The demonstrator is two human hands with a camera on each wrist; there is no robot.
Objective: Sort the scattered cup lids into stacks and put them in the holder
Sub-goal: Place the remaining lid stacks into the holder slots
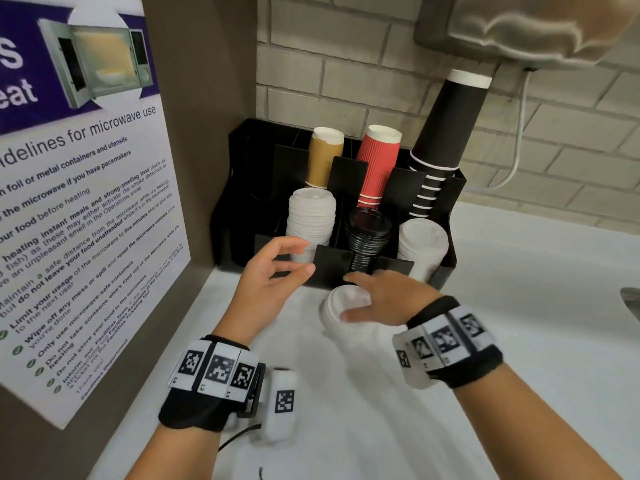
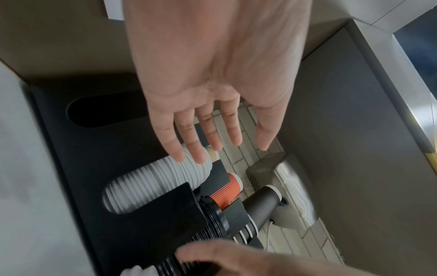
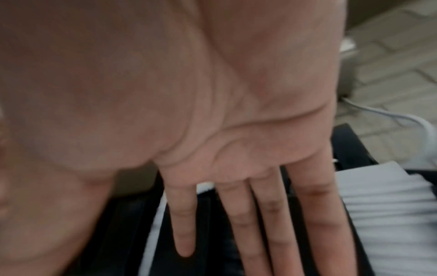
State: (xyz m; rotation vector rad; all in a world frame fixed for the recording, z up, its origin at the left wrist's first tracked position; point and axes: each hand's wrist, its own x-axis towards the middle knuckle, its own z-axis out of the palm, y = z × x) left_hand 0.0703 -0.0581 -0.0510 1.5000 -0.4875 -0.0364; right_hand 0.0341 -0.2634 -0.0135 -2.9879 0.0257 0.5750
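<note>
A black holder (image 1: 332, 268) stands at the back of the white counter. Its front row holds a white lid stack (image 1: 311, 216), a black lid stack (image 1: 369, 233) and another white lid stack (image 1: 422, 244). A loose white lid (image 1: 341, 301), perhaps a short stack, lies on the counter just in front of the holder. My right hand (image 1: 349, 297) is spread over it with straight fingers (image 3: 238, 214), thumb touching its rim. My left hand (image 1: 301, 258) hovers empty before the left white stack (image 2: 165, 179), fingers (image 2: 212, 138) loosely extended.
Tan cups (image 1: 323, 157), red cups (image 1: 377, 164) and a tall black cup stack (image 1: 443, 140) fill the holder's back row. A microwave poster (image 1: 86, 202) covers the left wall. A towel dispenser (image 1: 519, 29) hangs above right, and a sink edge (image 1: 630, 299) shows at far right.
</note>
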